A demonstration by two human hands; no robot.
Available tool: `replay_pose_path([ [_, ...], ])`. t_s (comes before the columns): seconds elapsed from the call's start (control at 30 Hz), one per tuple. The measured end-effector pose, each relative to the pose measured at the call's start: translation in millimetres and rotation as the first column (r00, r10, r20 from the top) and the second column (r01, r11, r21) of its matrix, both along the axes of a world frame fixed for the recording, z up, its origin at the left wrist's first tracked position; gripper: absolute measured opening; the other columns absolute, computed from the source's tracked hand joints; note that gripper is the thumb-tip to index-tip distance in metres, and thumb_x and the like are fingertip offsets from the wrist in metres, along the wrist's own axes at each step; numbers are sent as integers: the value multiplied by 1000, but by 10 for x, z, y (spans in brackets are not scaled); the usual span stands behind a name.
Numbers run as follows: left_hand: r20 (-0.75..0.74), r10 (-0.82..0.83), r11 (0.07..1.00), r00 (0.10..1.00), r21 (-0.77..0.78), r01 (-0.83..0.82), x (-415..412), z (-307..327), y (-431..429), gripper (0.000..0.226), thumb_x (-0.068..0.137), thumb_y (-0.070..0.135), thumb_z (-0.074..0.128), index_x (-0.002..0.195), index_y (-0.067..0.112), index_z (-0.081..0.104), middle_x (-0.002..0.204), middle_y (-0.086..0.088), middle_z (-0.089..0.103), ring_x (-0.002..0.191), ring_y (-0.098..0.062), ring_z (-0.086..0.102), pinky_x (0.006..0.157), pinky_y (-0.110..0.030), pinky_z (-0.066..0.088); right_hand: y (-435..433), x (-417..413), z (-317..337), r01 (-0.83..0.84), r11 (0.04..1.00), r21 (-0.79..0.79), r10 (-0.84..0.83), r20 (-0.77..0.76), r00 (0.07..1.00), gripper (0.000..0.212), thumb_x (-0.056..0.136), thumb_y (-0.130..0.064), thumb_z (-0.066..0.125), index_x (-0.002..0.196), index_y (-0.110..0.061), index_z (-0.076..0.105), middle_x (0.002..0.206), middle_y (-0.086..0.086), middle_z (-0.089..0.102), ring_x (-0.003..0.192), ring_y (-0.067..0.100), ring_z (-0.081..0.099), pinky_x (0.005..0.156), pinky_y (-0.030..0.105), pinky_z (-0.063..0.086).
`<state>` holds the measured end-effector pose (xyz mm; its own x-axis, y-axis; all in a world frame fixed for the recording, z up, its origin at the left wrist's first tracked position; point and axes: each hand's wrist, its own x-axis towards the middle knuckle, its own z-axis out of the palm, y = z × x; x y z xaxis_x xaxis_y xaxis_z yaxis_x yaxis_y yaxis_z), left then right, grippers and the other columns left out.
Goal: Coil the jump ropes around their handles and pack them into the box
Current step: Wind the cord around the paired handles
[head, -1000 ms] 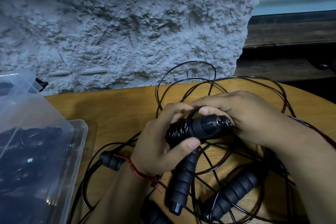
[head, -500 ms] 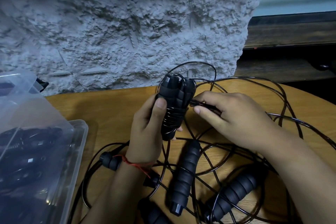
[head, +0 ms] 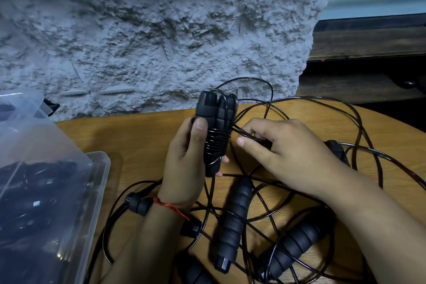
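since one second ago the handles (head: 216,117) have turned from lying crosswise to standing upright, and the right hand (head: 292,152) has left their end for the cord (head: 247,136). against half a second ago little differs: handles, hands and loose ropes sit where they were.

handles: two black ribbed foam grips, held side by side, ends up, above the far part of the counter (head: 138,136). thin glossy black cord is wound in tight turns round their middle; the upper part is bare.

left hand (head: 184,157): clenched round the pair from the left, thumb pressed on the front just above the turns. a red thread (head: 171,205) circles the wrist.

right hand: just beside the pair, thumb and fingers pinching the cord where it leaves the turns.

loose ropes: cord loops spread over the counter. a spare grip (head: 232,221) lies between the forearms; a second grip (head: 297,244) lies beside the right forearm. cord crosses both.

box (head: 101,180): clear plastic, at the left, with black ropes showing dimly inside.
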<state>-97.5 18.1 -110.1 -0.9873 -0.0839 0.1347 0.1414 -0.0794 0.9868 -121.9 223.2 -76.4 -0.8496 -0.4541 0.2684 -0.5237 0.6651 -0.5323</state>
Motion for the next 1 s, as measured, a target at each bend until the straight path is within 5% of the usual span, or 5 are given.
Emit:
replay_pose_path([
  [0.2,28,143,988,989,-70,-141,-26,-5,10,37,104,54,49,122,25,66,96,-13,71,72,-30,70,55,-43,55,-44,62,31,22,993,120,4,-209,978,34,107,-57,43,98,-34,65,68,-17,54,65,13,60,54,32,41],
  [0.33,-64,86,973,994,-209,-98,-48,-77,36,27,107,48,55,131,39,61,107,4,69,92,-27,66,79,-52,52,-41,75,63,90,977,195,-24,-317,948,32,107,-52,43,98,-31,65,77,-12,64,70,17,65,51,31,43],
  [0.47,-135,102,892,986,-425,-151,4,-51,30,34,106,43,59,138,31,56,120,13,65,114,-11,63,95,-30,51,-39,27,43,110,942,317,22,-386,922,25,109,-43,43,102,-29,63,88,-13,65,83,16,63,59,30,41],
  [0.7,-216,125,584,968,-773,-248,63,-48,110,61,92,51,69,147,38,45,123,13,52,101,-11,60,70,-30,53,-26,10,29,124,926,356,62,-469,881,21,103,-43,58,97,-25,66,87,-9,59,84,19,56,71,35,42],
  [1.0,-199,183,498,963,-826,-265,78,-27,141,48,84,55,56,130,43,53,109,16,58,90,-11,65,61,-27,47,-103,115,74,93,955,283,35,-417,908,22,100,-46,59,95,-25,66,85,-11,58,84,18,61,60,32,45],
])
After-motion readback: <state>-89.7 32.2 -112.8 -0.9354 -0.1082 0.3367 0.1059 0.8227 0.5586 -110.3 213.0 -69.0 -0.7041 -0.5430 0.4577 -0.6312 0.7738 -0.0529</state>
